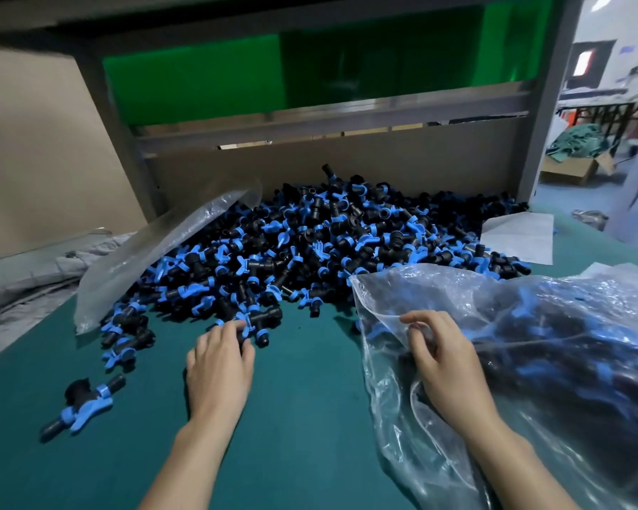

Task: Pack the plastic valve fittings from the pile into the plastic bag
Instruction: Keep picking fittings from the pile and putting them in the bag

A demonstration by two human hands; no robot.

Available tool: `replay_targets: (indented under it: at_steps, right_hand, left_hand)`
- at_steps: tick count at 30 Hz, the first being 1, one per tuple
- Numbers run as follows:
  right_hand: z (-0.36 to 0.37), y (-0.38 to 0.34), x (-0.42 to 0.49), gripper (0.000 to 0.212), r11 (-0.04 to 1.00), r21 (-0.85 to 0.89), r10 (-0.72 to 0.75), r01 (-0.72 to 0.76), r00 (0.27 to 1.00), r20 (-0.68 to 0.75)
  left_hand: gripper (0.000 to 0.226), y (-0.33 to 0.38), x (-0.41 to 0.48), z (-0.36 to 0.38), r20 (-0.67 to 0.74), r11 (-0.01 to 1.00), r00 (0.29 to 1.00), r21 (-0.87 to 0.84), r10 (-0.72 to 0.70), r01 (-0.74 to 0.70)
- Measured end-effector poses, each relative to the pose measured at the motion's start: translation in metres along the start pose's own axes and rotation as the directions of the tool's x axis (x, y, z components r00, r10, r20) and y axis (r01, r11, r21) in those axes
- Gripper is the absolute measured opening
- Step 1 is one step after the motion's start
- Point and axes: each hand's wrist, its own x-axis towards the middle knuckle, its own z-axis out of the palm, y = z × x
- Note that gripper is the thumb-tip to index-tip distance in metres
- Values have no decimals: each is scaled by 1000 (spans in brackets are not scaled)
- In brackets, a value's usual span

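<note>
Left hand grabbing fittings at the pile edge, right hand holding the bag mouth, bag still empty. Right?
Not empty. The head view shows the plastic bag already holding many black-and-blue fittings, seen through its clear wall. The rest stands: the left hand grips fittings at the near edge of the pile, and the right hand holds the bag mouth.

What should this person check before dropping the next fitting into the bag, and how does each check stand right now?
1. Fitting in grasp: ok; the left hand curls round a fitting at the pile's near edge.
2. Bag held: ok; the right hand pinches the plastic bag at its rim.
3. Mouth wide enough: cannot tell; the plastic is crumpled.
4. Room left in bag: cannot tell; many fittings already inside.
5. Strays: not ok; a stray fitting lies apart on the table, near left.
</note>
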Motion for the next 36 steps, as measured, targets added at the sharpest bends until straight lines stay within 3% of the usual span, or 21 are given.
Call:
replay_targets:
  at_steps: [3, 5, 6, 8, 10, 12, 13, 14, 16, 19, 21, 24, 26, 32, 36]
  right_hand:
    - [0, 1, -1, 18, 1000, -4, -7, 7, 1000, 0]
    - [0, 1, -1, 18, 1000, 0, -9, 9, 1000, 1]
    - [1, 1, -1, 18, 1000, 2, -11, 11, 1000, 0]
    - [1, 1, -1, 18, 1000, 5, -14, 14, 1000, -1]
    - [1, 2, 0, 18, 1000, 6, -13, 13, 1000, 0]
    - [2, 3, 0, 17, 1000, 1, -14, 14, 1000, -4]
    - [2, 3, 0, 18, 1000, 1, -14, 14, 1000, -5]
    - [2, 3, 0, 18, 1000, 0, -13, 13, 1000, -5]
    - [2, 4, 0, 18, 1000, -2, -13, 13, 1000, -6]
    - [3, 4, 0, 19, 1000, -12, -21, 21, 1000, -5]
    - [2, 4, 0, 19, 1000, -13, -23, 23, 1000, -7]
    - [2, 4, 0, 19, 1000, -14, -29, 28, 999, -14]
    - [1, 3, 0, 19, 1000, -14, -27, 27, 1000, -10]
    - [1, 2, -1, 19, 1000, -23, -17, 17, 1000, -3]
    - [0, 1, 0, 19, 999, -27, -21, 21, 1000, -6]
  left_hand:
    - [35, -1, -5, -4, -66, 990, 997, -139, 28, -37]
    - [32, 0, -7, -8, -112, 931, 991, -365, -73, 27]
    - [27, 2, -7, -10, -110, 850, 981, -521, -158, 78]
    - [13, 8, -6, -17, -65, 631, 945, -759, -321, 163]
    - [15, 14, -3, -22, 131, 302, 897, -912, -423, 276]
    - [17, 23, -4, -27, 422, -144, 845, -907, -327, 397]
    - [16, 28, -5, -28, 517, -292, 817, -846, -254, 445]
    - [18, 32, -6, -28, 579, -382, 794, -787, -184, 485]
    - [24, 40, -10, -27, 634, -465, 771, -699, -53, 543]
    - [19, 43, -14, -25, 631, -472, 772, -660, 75, 585]
    - [29, 43, -15, -21, 607, -416, 788, -694, 99, 588]
    - [65, 47, -17, -16, 585, -176, 810, -793, 53, 584]
    - [78, 50, -20, -13, 551, -15, 831, -833, 73, 553]
    - [67, 54, -25, -2, 421, 222, 903, -891, 84, 395]
    - [71, 52, -27, -1, 420, 404, 896, -852, 144, 334]
